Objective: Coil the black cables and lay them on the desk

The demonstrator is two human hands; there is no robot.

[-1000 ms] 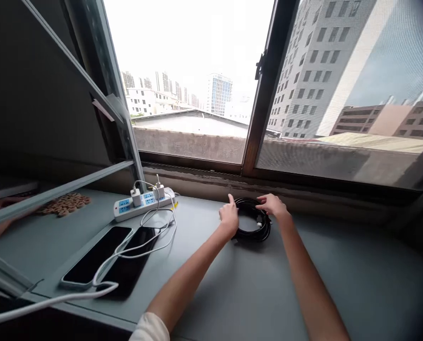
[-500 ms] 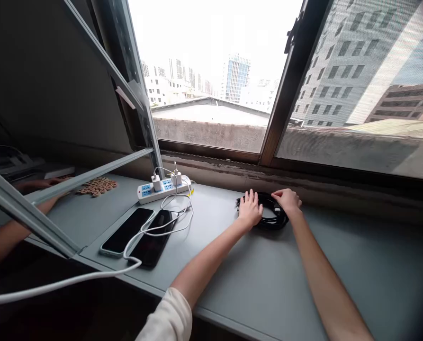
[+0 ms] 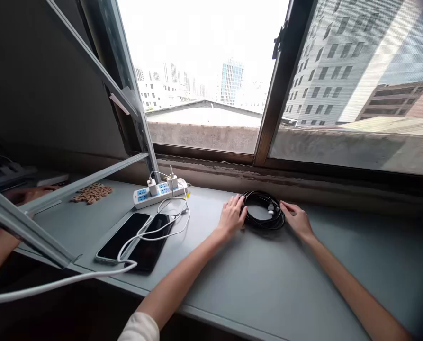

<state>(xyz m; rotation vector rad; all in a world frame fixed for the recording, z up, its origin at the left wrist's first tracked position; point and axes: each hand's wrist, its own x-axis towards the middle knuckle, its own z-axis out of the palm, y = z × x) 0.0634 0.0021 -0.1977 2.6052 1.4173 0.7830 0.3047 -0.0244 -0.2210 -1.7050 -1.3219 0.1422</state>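
A black cable [image 3: 266, 224] lies in a round coil on the grey tabletop near the window wall. A light-coloured connector [image 3: 270, 209] shows inside the ring, towards its right side. At the coil's left edge my left hand [image 3: 232, 215] rests with fingers stretched out and thumb apart, touching the outer loops. My right hand [image 3: 297, 221] is at the opposite edge, its thumb and fingers brought together on the outer loops. The fingertips of the right hand partly hide what they pinch.
A white power strip [image 3: 159, 193] with two chargers stands to the left. Two phones [image 3: 124, 237] lie before it under a white charging cord [image 3: 165, 234]. Beyond a metal frame [image 3: 90, 182] are small wooden pieces [image 3: 92, 193] and another person's arm [image 3: 0, 251].
My left hand has slid left from on top of the coil to its edge, uncovering more loops. My right hand has moved lower along the right edge. The view has shifted slightly.
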